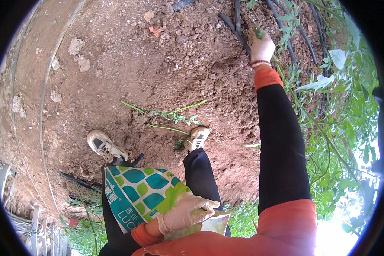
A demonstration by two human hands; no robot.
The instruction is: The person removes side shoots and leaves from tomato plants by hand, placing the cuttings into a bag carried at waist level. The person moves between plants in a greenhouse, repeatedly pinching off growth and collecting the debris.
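Observation:
My right hand (262, 47), in a pale thin glove, reaches far forward at the upper right among leafy plant stems. A small green leaf (259, 33) shows at its fingertips; whether the fingers grip it or a stem is hard to tell. My left hand (192, 212), gloved too, is closed at my lap on the edge of a green, teal and white printed plastic bag (147, 184). The bag hangs over my thigh and bears writing. Cut green plant shoots (176, 115) lie on the soil in front of my shoes.
Leafy vines (339, 128) that look like tomato plants line the right side. Black hoses or pipes (284, 32) lie at the upper right. Two thin lines (44, 80) run along the soil at the left. My shoes (105, 145) stand on reddish, clumpy soil (131, 70).

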